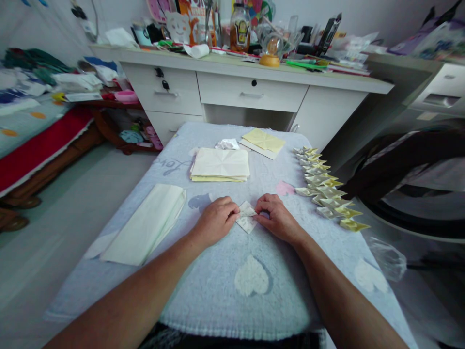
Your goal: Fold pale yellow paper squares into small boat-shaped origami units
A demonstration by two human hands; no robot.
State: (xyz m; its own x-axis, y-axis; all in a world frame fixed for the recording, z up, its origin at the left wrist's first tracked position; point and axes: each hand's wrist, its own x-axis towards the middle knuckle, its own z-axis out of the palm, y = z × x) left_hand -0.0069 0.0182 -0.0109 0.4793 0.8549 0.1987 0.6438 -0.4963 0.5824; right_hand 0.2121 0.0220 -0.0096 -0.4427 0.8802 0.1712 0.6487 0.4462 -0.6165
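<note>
You are at a folding or creasing step, judging by the small folded paper (247, 217), which lies near the middle of the cloth (214, 286) directly between your two hands, one corner turned toward you. Your left hand (217, 219) has thumb and forefinger pinched together on its left corner, and your right hand (278, 215) has thumb and fingertips closed on the right corner; whether you are pressing a crease or lifting a flap is too small to tell. What the next move calls for, as far as this shows, is an even grip at both corners and edges kept lined up, since a piece this small could easily slip askew. Around you on the pale blue cloth, a long folded paper (147, 225) lies slantwise beyond your left forearm, a stack of creased sheets (220, 165) sits past your hands, and a yellow sheet (263, 139) rests over a white one farther back, near a crumpled white piece (227, 144). Pointed paper shapes (329, 192), white and yellow, line up along the right side. Beyond the cloth stands a white desk (220, 97) crowded with things, among them a jar (240, 31); a bed (36, 140) is off to your left, and a front-loading machine (403, 162) with dark fabric at its door is to your right.
</note>
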